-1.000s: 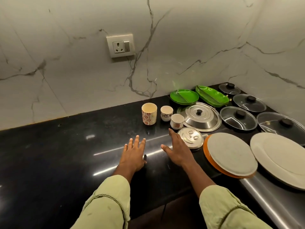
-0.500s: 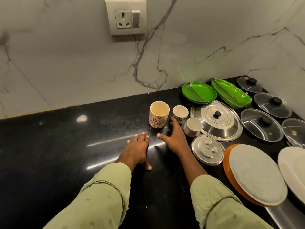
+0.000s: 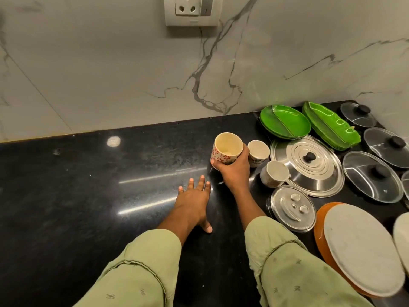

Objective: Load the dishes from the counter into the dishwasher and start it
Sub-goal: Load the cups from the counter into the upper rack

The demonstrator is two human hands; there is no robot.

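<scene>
My right hand (image 3: 234, 171) is wrapped around a tall cream cup with red flowers (image 3: 228, 147), tilted slightly above the black counter (image 3: 110, 196). My left hand (image 3: 194, 200) lies flat on the counter with fingers spread, just left of the right wrist. Two small white cups (image 3: 258, 151) (image 3: 274, 173) stand right beside the held cup. Past them lie a large steel lid (image 3: 309, 165), a small steel lid (image 3: 292, 207), green plates (image 3: 285, 121), a green leaf-shaped tray (image 3: 332, 125) and several glass lids (image 3: 371, 176). The dishwasher is out of view.
A grey plate on an orange one (image 3: 363, 247) sits at the near right, with a white plate (image 3: 402, 238) cut off by the frame edge. A marble wall with a power socket (image 3: 192, 9) backs the counter.
My right hand reached forward and closed on the flowered cup, which now tilts off the counter. The view moved closer and down. My left hand stayed flat on the counter.
</scene>
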